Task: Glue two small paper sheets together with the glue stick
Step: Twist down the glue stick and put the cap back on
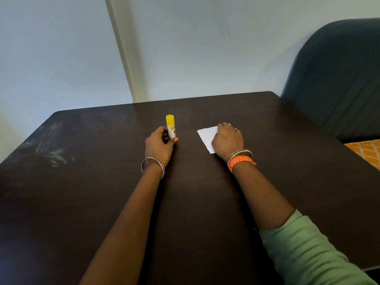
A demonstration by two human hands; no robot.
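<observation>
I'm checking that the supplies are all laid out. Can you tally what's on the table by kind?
Glue stick, yellow cap on, held upright by the left hand: 1
White paper under the right hand: 1 patch visible; whether it is one sheet or two stacked cannot be told
Total: 2 things seen on the table

Soft, even room light; the dark worktop (195, 202) shows faint sheen, edges bow from the wide lens, focus mildly soft.
</observation>
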